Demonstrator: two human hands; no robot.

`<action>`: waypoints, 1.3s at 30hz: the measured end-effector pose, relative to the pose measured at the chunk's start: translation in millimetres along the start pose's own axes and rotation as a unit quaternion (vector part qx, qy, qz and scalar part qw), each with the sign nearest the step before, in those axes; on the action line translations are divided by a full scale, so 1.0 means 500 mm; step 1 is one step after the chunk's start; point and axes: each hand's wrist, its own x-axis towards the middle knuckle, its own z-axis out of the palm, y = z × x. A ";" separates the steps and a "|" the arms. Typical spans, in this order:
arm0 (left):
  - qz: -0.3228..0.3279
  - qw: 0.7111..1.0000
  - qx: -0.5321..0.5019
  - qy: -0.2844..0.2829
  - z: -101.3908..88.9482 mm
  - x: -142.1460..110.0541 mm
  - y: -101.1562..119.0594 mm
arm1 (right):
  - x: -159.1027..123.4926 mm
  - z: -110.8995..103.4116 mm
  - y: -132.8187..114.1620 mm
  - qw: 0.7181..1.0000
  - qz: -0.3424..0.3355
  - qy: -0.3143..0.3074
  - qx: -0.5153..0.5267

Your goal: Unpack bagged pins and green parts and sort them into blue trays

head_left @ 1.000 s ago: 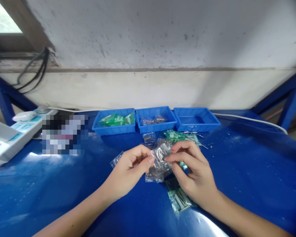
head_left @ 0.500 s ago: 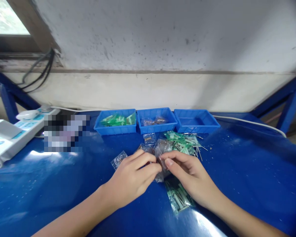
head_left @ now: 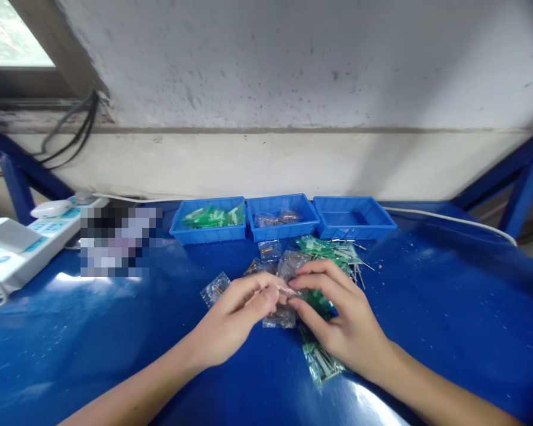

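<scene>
We pinch a clear packet [head_left: 288,289] above the worktop [head_left: 102,337] with our left hand's [head_left: 231,319] fingers, our right hand's [head_left: 349,316] fingers parted at its edge.

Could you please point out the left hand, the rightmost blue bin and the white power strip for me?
Left hand [head_left: 231,319]: head view, back of the hand.
Rightmost blue bin [head_left: 357,232]: head view, outer front wall.
White power strip [head_left: 55,226]: head view, top face with the sockets.

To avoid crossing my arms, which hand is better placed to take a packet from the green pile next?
Right, I'd say: the right hand is beside the green pile; the left hand is farther left, pinching a clear bag.
</scene>
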 end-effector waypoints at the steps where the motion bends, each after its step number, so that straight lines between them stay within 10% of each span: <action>1: -0.023 1.000 -0.019 -0.001 0.000 0.003 -0.001 | -0.002 0.000 0.000 1.000 -0.020 -0.008 -0.015; 6: -0.024 0.996 0.044 0.073 0.005 0.009 -0.012 | -0.011 0.002 -0.003 0.998 -0.008 -0.025 -0.053; 14: 0.292 0.898 0.303 0.128 0.005 0.000 -0.038 | 0.013 -0.009 -0.009 0.976 0.179 -0.039 0.115; 23: 0.044 0.993 0.083 0.066 0.003 0.004 -0.008 | -0.007 0.001 0.014 0.998 -0.023 -0.006 -0.051; 29: -0.020 0.992 0.088 0.085 0.003 0.012 -0.010 | -0.008 0.001 0.019 0.995 -0.076 -0.033 -0.061; 31: 0.067 0.963 0.203 0.166 -0.011 0.019 0.003 | -0.005 -0.002 0.018 0.996 -0.061 -0.019 -0.056; 35: 0.250 0.809 0.416 0.331 -0.053 0.065 0.034 | 0.002 -0.008 0.012 0.998 -0.036 0.020 -0.051; 39: 0.219 0.742 0.571 0.276 -0.057 0.120 0.030 | 0.007 -0.009 0.005 0.997 -0.038 0.033 -0.057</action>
